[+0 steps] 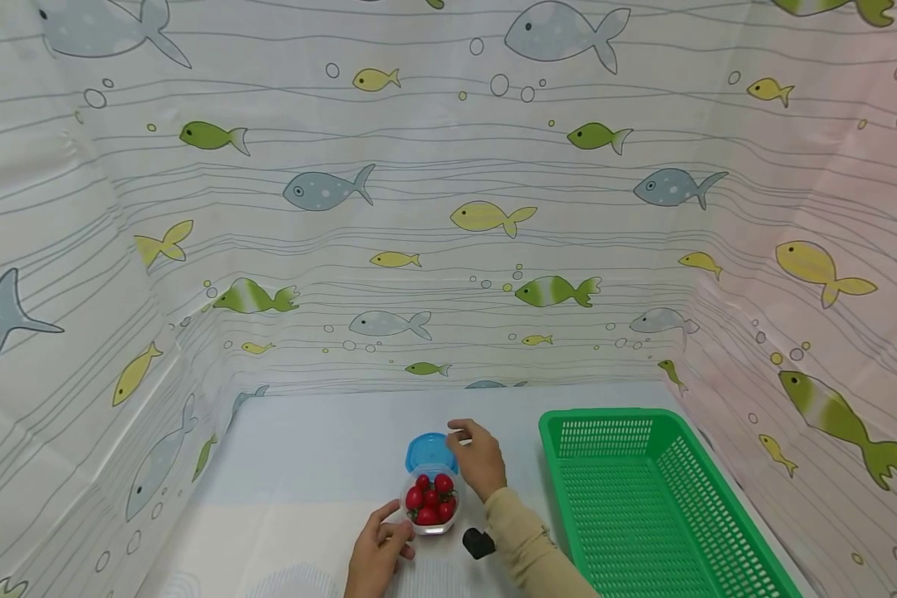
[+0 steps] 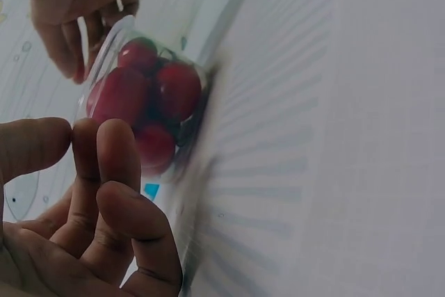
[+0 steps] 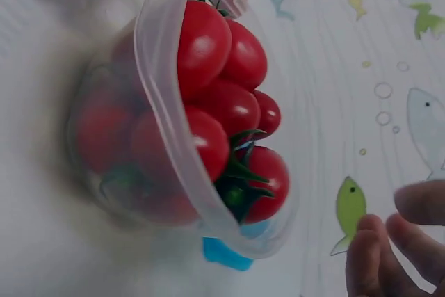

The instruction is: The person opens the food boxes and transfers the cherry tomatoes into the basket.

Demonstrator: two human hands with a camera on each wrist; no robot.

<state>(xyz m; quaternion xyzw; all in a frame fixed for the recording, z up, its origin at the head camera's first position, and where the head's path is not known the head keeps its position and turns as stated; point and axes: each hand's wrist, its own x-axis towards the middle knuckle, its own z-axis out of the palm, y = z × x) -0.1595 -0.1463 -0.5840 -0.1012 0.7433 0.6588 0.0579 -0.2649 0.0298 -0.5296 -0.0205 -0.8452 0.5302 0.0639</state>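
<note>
A clear plastic tub (image 1: 432, 528) full of red cherry tomatoes (image 3: 204, 45), some with green stems, stands on the white table. Behind it lies a blue lid (image 1: 428, 453). My left hand (image 1: 379, 548) is at the tub's near left side, fingers loosely bent with the fingertips close to its wall. In the left wrist view its thumb and fingers stand in front of the tub, with nothing between them. Above the lid's right edge hovers my right hand (image 1: 480, 461), its fingers loosely bent and holding nothing; these fingers (image 3: 365, 259) also show in the right wrist view.
A large green plastic basket (image 1: 561, 490) with slotted walls stands to the right of my right arm. Below the right sleeve (image 1: 523, 531) a small black object (image 1: 478, 544) shows. Fish-printed sheeting (image 1: 448, 282) encloses the table at the back and both sides.
</note>
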